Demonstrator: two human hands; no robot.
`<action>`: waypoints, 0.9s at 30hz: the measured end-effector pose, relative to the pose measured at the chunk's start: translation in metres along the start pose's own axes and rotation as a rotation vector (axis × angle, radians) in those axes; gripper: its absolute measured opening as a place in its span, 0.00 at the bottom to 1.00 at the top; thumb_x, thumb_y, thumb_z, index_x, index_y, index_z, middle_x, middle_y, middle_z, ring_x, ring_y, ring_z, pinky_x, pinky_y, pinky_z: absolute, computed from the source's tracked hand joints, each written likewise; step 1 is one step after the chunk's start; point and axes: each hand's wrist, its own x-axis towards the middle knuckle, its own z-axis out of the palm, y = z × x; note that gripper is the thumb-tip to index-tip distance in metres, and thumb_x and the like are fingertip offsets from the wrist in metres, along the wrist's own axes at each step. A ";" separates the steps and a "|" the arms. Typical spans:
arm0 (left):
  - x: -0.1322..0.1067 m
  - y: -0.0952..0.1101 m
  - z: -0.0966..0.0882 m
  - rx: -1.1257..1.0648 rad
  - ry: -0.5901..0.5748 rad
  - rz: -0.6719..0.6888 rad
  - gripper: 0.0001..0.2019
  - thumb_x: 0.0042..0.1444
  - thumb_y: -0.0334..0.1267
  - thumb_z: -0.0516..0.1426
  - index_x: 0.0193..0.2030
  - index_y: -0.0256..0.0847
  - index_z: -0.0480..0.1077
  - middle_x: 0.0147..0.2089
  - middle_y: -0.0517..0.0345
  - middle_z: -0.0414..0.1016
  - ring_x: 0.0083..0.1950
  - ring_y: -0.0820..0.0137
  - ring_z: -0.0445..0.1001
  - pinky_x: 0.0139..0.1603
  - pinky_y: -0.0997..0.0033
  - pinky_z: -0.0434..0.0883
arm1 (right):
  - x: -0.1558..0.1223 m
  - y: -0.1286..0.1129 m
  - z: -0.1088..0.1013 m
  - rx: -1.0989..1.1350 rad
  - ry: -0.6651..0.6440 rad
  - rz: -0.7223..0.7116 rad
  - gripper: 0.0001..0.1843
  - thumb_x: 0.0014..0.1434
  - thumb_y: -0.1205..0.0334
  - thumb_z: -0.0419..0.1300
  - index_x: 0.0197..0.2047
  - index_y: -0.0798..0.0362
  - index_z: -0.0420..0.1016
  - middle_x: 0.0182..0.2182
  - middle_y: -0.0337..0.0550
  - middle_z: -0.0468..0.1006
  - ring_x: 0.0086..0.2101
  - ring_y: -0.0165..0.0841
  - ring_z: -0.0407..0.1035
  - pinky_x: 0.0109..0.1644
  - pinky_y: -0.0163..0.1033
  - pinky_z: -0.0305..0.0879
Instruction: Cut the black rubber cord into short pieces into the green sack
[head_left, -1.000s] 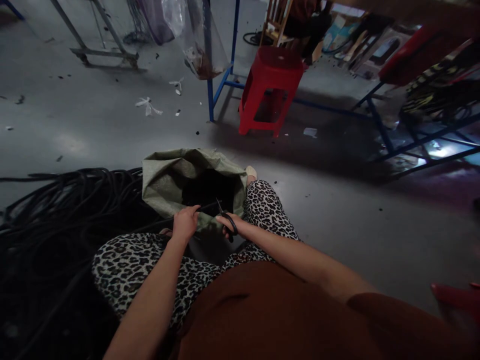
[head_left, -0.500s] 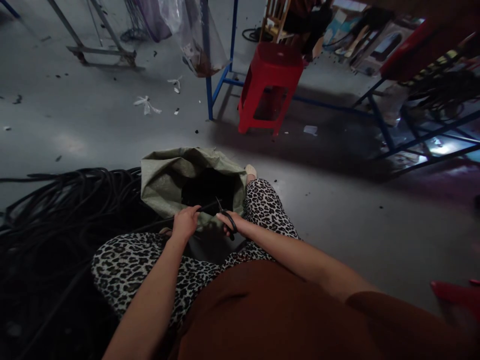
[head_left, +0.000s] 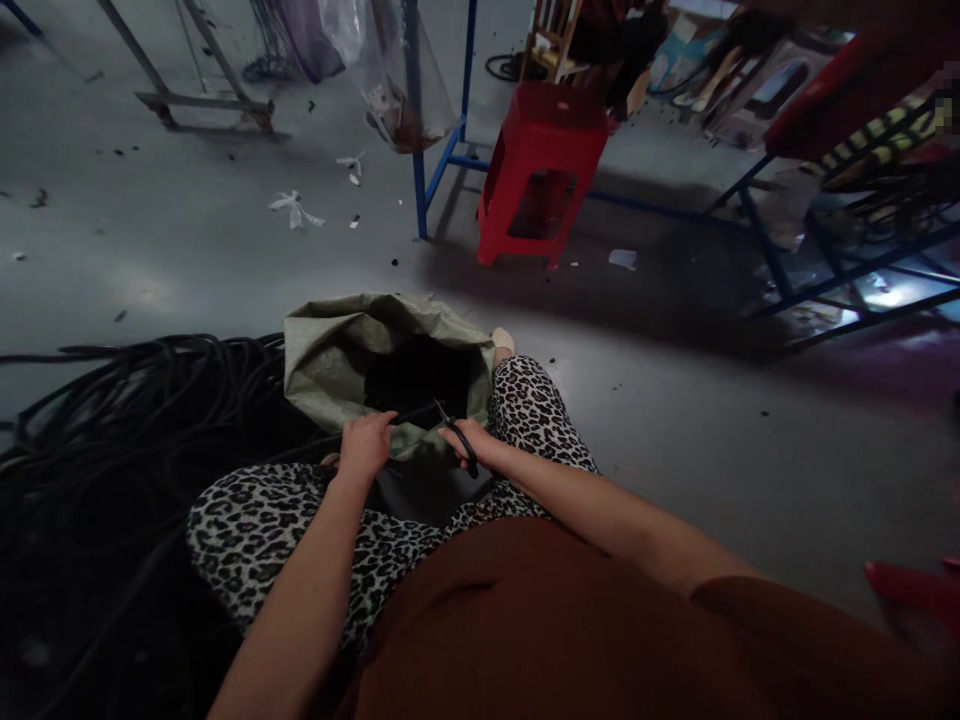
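Observation:
An olive-green woven sack [head_left: 322, 365] stands with its mouth spread between my knees, its inside dark. My left hand [head_left: 366, 442] is closed around a black rubber strip [head_left: 411, 413], whose end reaches over the sack's opening. At the near right rim, my right hand [head_left: 466, 442] grips a pair of scissors [head_left: 456, 430] with black handles. The blades point up and left, close to the strip's end; whether they touch it I cannot tell. A large tangle of black strips [head_left: 187, 390] lies to the left, beside my left knee.
A red plastic stool [head_left: 551, 130] stands ahead, by a blue metal frame [head_left: 420, 190] with a clear plastic bag [head_left: 394, 80] hanging on it. White scraps [head_left: 296, 208] litter the grey floor. Another blue frame [head_left: 772, 250] is at right, and a metal stand [head_left: 206, 100] at far left.
My right hand has turned the scissors slightly, so that the handle loop shows more. My left hand has shifted a little to the left with the strip.

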 end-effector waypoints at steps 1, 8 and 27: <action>0.000 0.000 0.000 0.008 -0.010 0.000 0.18 0.58 0.36 0.50 0.53 0.41 0.71 0.50 0.51 0.77 0.50 0.60 0.73 0.52 0.61 0.66 | 0.001 0.002 0.000 -0.012 -0.002 0.006 0.14 0.62 0.59 0.57 0.27 0.56 0.64 0.10 0.29 0.61 0.08 0.23 0.58 0.11 0.25 0.55; 0.003 0.000 0.006 0.047 -0.042 -0.004 0.18 0.58 0.35 0.49 0.53 0.42 0.72 0.49 0.50 0.77 0.50 0.60 0.73 0.50 0.61 0.66 | 0.005 0.008 0.001 -0.052 -0.005 0.053 0.11 0.60 0.62 0.56 0.27 0.57 0.67 0.10 0.32 0.62 0.08 0.27 0.59 0.11 0.28 0.55; 0.006 0.005 0.001 -0.051 0.079 -0.089 0.18 0.60 0.37 0.49 0.54 0.41 0.71 0.50 0.49 0.77 0.50 0.60 0.73 0.51 0.61 0.66 | -0.006 0.008 0.001 0.092 -0.113 -0.009 0.16 0.65 0.51 0.52 0.45 0.57 0.66 0.16 0.35 0.69 0.12 0.28 0.64 0.16 0.28 0.60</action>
